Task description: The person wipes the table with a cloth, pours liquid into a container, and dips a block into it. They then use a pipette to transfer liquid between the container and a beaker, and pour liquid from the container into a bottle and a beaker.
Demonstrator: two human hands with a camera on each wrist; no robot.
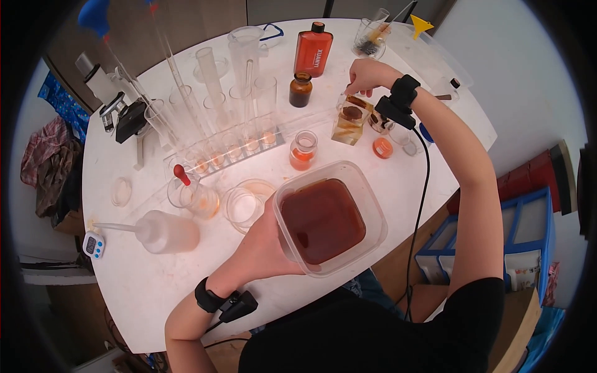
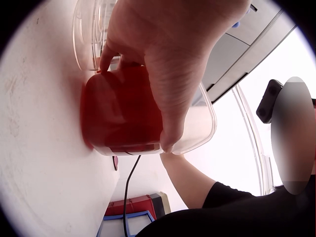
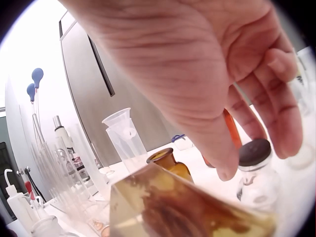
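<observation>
My left hand [image 1: 260,252] grips the side of a clear, square plastic tub [image 1: 375,233] that holds dark red-brown liquid. In the left wrist view, the thumb presses one wall of the tub [image 2: 123,113], whose base is close to the white table. At the back right, my right hand [image 1: 372,76] reaches over a clear amber block [image 1: 348,129] with a brown specimen inside. In the right wrist view, its thumb and loosely bent fingers are spread around a small glass jar's black cap [image 3: 255,152], beyond the block's edge.
Near the tub stand a glass bottle [image 1: 303,152] with orange liquid, glass dishes [image 1: 242,208] and a wash bottle [image 1: 171,231]. A rack [image 1: 270,138] of tall glassware stands behind, alongside a brown bottle [image 1: 300,93] and a red bottle [image 1: 313,53]. A cable [image 1: 423,205] hangs from the right wrist.
</observation>
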